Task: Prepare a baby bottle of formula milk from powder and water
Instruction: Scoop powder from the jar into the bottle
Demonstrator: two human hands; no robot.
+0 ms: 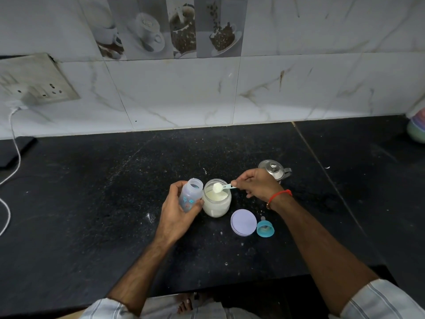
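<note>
The baby bottle (190, 195) sits open-mouthed in my left hand (178, 210), tilted toward the powder jar (216, 200) it touches; it looks light, thin and slick, so I wrap my fingers round its middle. My right hand (257, 184) pinches the handle of the scoop (220, 187), heaped and hovering over the jar's mouth, and that loose powder would spill at any jolt. The lilac lid (243, 222), teal teat cap (265, 229) and steel kettle (274, 169) wait on the black counter (92, 203)
</note>
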